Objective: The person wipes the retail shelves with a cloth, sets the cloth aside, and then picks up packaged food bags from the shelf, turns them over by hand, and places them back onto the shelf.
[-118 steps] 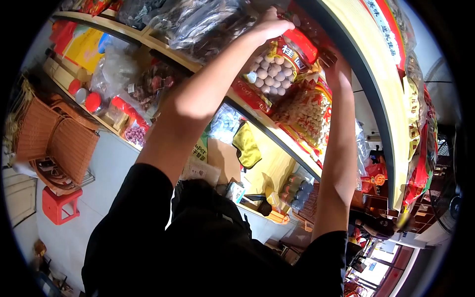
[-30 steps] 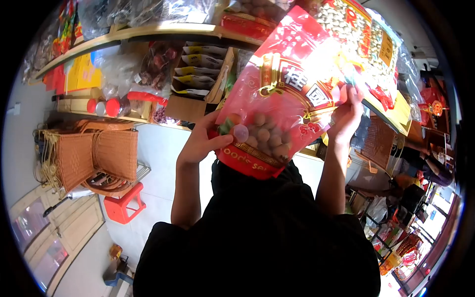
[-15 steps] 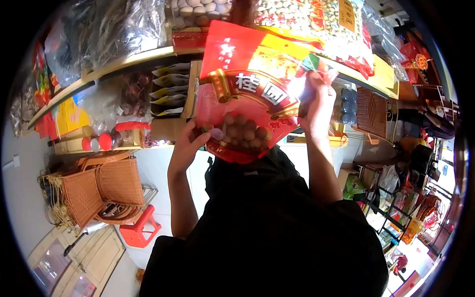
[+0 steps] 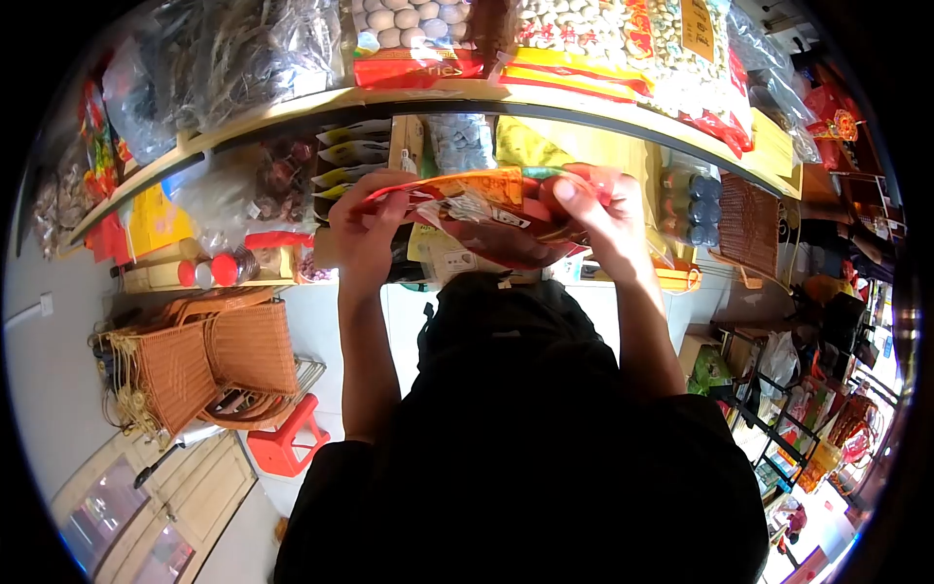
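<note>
A red bag of round brown nuts [image 4: 496, 219] hangs between my two hands, its top edge toward me and its front seen at a steep slant. My left hand [image 4: 375, 226] grips the bag's left corner, fingers curled round it. At the right corner, my right hand [image 4: 605, 216] pinches the bag with the thumb on top. Beyond the hands, the upper shelf [image 4: 457, 95] bears another bag of round nuts [image 4: 413, 39] and bags of pale nuts [image 4: 574, 44].
Below the upper shelf are red-lidded jars [image 4: 226, 270], dark canned packs [image 4: 689, 204] and a yellow cloth [image 4: 530, 144]. A wicker chair [image 4: 253, 355] and red stool [image 4: 289, 438] stand at the left. Part of another person [image 4: 842, 238] shows at the far right.
The bag has come off the shelf into both my hands. Over the last half second it tipped from front-facing to nearly edge-on, and my left hand rose to its upper left corner.
</note>
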Available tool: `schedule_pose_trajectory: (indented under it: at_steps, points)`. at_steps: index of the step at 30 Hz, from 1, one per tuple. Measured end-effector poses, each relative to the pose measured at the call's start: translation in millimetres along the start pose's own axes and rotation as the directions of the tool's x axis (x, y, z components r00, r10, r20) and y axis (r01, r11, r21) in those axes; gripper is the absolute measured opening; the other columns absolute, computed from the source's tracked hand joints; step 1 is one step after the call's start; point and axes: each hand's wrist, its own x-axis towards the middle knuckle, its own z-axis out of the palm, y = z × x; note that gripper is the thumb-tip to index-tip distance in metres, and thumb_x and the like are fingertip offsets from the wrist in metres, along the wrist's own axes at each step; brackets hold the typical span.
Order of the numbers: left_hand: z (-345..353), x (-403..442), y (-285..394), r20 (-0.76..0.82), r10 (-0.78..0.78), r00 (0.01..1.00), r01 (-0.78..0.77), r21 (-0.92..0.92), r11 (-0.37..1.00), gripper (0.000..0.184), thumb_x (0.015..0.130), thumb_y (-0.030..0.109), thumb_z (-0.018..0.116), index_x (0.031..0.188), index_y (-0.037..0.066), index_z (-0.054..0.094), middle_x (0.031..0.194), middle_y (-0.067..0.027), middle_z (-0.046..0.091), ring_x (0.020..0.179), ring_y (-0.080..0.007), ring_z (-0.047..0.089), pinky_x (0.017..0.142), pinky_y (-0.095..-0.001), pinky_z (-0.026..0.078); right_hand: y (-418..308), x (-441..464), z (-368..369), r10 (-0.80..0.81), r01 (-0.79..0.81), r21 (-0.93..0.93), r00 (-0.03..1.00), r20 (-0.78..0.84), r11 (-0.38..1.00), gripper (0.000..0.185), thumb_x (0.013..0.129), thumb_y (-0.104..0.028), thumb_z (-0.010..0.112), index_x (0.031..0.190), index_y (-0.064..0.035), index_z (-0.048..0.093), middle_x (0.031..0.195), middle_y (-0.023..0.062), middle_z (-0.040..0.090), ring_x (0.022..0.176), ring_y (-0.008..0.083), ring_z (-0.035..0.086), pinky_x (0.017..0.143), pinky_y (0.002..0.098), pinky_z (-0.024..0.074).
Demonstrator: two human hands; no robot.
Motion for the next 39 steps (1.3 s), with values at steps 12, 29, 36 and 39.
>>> schedule_pose_trajectory:
  at_steps: [12, 29, 36, 39]
  points:
    - [-16.6, 81.0, -55.4, -0.057, 0.715, 0.696, 0.094, -0.981, -0.17, 0.019, 0.082, 0.016, 0.07, 0.094, 0.011, 0.056, 0.067, 0.0063, 0.049, 0.064, -0.0071, 0.047, 0.072, -0.0257, 0.037, 4.9, 2.2, 38.5, 0.031, 0.126, -0.228, 0.813, 0.581, 0.965, 0.049, 0.078, -0.019, 0.072, 0.121, -0.0041, 0.054, 0.118, 0.0134, 0.055, 0.106, 0.0279, 0.054, 0.091, 0.0366, 0.0431]
    - [25.0, 80.7, -24.5, -0.267, 0.743, 0.613, 0.042, -0.929, -0.369, 0.03, 0.077, 0.005, 0.07, 0.1, 0.013, 0.053, 0.074, 0.0075, 0.053, 0.072, -0.0075, 0.053, 0.077, -0.0248, 0.038, 160.9, -24.0, 58.4, 0.347, -0.811, 0.425, 0.565, 0.749, 0.403, 0.091, 0.079, -0.059, 0.062, 0.145, -0.0112, 0.023, 0.149, 0.007, 0.028, 0.137, 0.0253, 0.028, 0.112, 0.0466, 0.0201]
    - [15.3, 74.8, -8.4, -0.308, 0.732, 0.607, 0.083, -0.892, -0.444, 0.025, 0.08, 0.01, 0.07, 0.1, 0.015, 0.055, 0.072, 0.0093, 0.054, 0.071, -0.006, 0.053, 0.077, -0.0252, 0.037, 152.9, -24.1, 60.0, 0.259, -0.772, 0.469, 0.602, 0.755, 0.429, 0.089, 0.078, -0.049, 0.068, 0.144, -0.0097, 0.024, 0.147, 0.0092, 0.033, 0.134, 0.0258, 0.034, 0.111, 0.0451, 0.0244]
    - [-9.2, 70.4, -15.7, -0.307, 0.733, 0.607, 0.027, -0.914, -0.405, 0.019, 0.077, 0.009, 0.07, 0.085, 0.015, 0.054, 0.075, 0.0094, 0.053, 0.071, -0.0063, 0.053, 0.077, -0.0253, 0.038, 143.3, -23.1, 59.3, 0.318, -0.762, 0.535, 0.642, 0.698, 0.364, 0.082, 0.079, -0.041, 0.069, 0.142, -0.008, 0.027, 0.142, 0.0093, 0.039, 0.129, 0.0255, 0.04, 0.108, 0.0445, 0.0302]
